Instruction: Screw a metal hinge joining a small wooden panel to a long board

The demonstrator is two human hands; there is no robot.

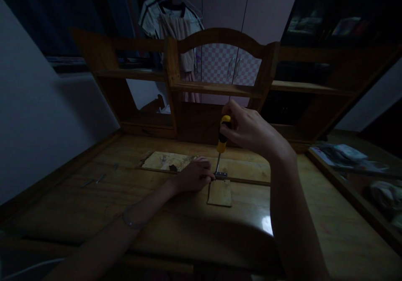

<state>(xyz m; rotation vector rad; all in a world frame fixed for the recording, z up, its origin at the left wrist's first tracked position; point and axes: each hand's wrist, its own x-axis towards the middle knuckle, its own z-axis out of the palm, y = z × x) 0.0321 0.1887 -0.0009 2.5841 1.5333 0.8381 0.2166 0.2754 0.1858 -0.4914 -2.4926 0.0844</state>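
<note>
My right hand (240,124) is wrapped round the yellow and black handle of a screwdriver (221,140), which stands nearly upright. Its tip meets the left end of a small metal hinge (221,174). The hinge lies between a long wooden board (248,168) and a small square wooden piece (220,193). Beside the screwdriver tip, my left hand (196,174) has its fingers pressed together at the hinge's left end; what they hold, if anything, is too small to make out.
Two thin metal pieces (100,178) lie on the wooden desk (125,197) at the left. A wooden shelf unit (216,89) rises along the back. Papers (348,152) and a crumpled cloth (385,194) lie at the right.
</note>
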